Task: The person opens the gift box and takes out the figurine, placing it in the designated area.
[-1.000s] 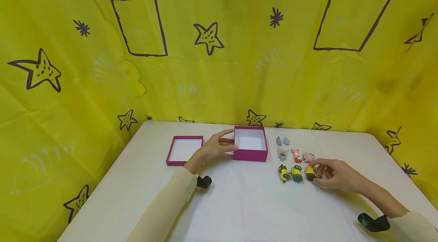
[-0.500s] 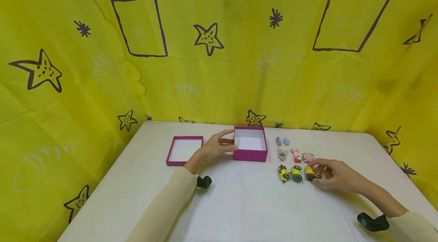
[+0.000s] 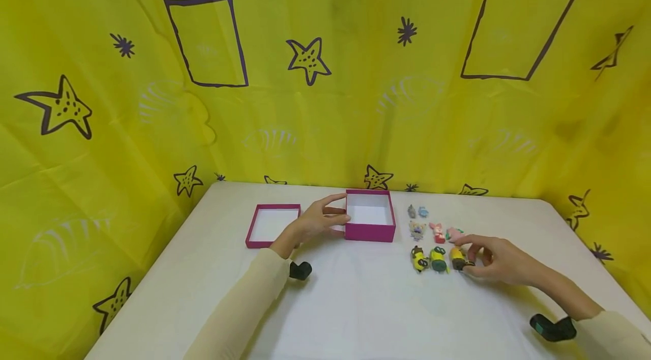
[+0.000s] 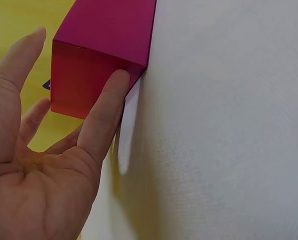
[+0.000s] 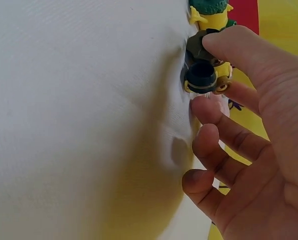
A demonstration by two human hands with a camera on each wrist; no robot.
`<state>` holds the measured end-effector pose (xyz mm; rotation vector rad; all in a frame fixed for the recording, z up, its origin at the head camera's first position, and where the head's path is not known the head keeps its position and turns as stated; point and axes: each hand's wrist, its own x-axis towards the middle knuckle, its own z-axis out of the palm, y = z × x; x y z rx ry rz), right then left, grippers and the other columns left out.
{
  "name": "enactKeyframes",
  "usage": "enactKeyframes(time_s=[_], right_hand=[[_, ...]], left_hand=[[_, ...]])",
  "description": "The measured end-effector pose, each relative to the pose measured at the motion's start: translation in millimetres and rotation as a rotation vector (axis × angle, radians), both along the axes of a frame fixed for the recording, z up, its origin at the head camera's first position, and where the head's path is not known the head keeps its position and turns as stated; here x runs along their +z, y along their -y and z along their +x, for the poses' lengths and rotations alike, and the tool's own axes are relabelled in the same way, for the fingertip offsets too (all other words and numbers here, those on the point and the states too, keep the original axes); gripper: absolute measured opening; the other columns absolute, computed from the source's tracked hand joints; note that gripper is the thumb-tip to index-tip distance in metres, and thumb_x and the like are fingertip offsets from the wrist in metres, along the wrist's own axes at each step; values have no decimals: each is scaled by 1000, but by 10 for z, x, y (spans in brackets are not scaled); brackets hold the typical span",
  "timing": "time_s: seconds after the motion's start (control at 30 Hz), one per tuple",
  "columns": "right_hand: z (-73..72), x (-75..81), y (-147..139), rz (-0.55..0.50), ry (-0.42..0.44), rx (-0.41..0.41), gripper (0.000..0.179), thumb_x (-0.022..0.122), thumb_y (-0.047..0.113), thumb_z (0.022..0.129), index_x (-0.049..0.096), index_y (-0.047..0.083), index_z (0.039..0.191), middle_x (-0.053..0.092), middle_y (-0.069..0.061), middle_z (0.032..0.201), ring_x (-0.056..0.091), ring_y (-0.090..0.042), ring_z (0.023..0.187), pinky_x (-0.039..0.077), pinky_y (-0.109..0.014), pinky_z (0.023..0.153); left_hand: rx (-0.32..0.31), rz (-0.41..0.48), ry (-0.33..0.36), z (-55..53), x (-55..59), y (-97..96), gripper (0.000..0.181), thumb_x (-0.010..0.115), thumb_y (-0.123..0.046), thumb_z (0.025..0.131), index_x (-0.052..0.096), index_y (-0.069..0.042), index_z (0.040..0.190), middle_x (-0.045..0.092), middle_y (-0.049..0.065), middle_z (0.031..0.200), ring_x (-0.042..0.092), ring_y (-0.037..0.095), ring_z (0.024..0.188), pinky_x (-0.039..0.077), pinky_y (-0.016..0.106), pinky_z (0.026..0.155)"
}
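Note:
My left hand (image 3: 316,222) rests its extended fingers against the left side of an open magenta box (image 3: 369,233) with a white inside. In the left wrist view, one fingertip presses on the box's end wall (image 4: 84,80). At the right, my right hand (image 3: 500,260) pinches a yellow-and-dark toy figure (image 3: 458,258) between thumb and forefinger, at the end of a row of toys. In the right wrist view, the thumb lies over the figure's dark part (image 5: 201,75), while the other fingers are loosely bent and hold nothing. The figure's far side is hidden.
Two more yellow figures (image 3: 438,259) lie left of the held one. Behind them are a beige figure (image 3: 417,230), two pink figures (image 3: 438,233), a grey one (image 3: 411,211) and a blue one (image 3: 423,211). Left of the box lies a magenta-rimmed lid (image 3: 274,224). A yellow curtain (image 3: 325,122) encloses the white table.
The head view has shifted slightly. Both hands keep their places, the left at the box and the right on the toy figure.

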<state>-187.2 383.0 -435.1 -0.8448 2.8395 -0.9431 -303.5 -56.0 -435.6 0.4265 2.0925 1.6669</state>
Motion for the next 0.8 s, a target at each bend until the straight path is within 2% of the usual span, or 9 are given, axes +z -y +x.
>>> enactKeyframes(time_s=[0.23,0.33,0.5,0.67,0.8], right_hand=[[-21,99,-25,21,-15,28,49,83,21,87,63,6,129,66,9,91,48,-2,64,44,-22,53],[-32,181,-33,43,1,16,47,81,23,90,62,7,130,66,7,94,49,-2,67,45,-23,54],[-50,354,-31,99,-21,-31,50,80,27,91,61,7,133,65,6,96,49,-3,70,44,-24,55],[-66,525,-16,139,-75,-99,57,82,33,89,60,9,136,68,4,98,49,-2,69,43,-24,56],[-93,639,13,134,-103,-149,64,80,33,90,54,10,144,71,-6,108,55,-5,73,46,-25,57]], left_hand=[[-23,94,45,3,69,112,73,73,-15,97,38,-24,160,51,22,147,66,35,117,60,47,88],[-32,84,30,10,123,231,73,71,-14,98,34,-22,161,50,23,148,67,39,117,60,46,88],[-30,72,4,30,259,465,73,71,-16,99,33,-21,162,48,25,150,58,44,129,59,47,91],[-38,127,-13,57,407,672,73,69,-16,100,31,-19,162,40,29,155,47,52,135,55,54,95],[-32,148,-47,46,472,820,72,65,-20,103,27,-23,164,39,26,156,46,53,135,53,55,99]])
